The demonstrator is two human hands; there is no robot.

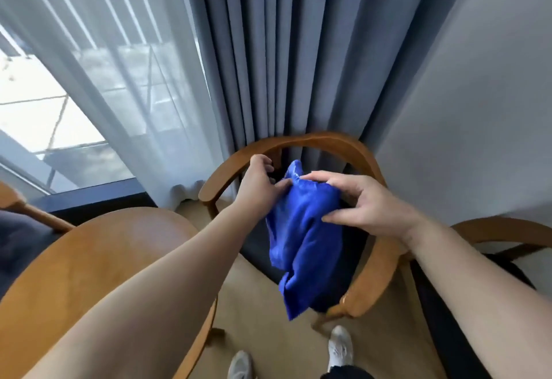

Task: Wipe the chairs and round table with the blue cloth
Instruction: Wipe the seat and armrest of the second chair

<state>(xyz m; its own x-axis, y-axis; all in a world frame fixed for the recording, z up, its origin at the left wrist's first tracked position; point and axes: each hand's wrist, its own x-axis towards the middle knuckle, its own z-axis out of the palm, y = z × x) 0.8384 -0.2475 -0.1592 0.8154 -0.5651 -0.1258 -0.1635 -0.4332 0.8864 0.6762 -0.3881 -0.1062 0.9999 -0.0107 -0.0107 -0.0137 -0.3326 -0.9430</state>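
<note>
A blue cloth (301,238) hangs crumpled in the air above the seat of a wooden chair (316,141) with a curved back rail and a dark seat. My left hand (260,181) pinches the cloth's upper left part with curled fingers. My right hand (361,202) holds its upper right part between thumb and fingers. The round wooden table (98,259) lies at the lower left, partly under my left forearm. A second wooden chair (501,229) shows at the right edge.
Grey-blue curtains (283,50) hang right behind the chair, with a sheer white curtain (119,80) over the window at left. A grey wall (478,94) is at right. A third chair's arm (18,202) peeks in at far left. My white shoes (339,345) stand on the tan floor.
</note>
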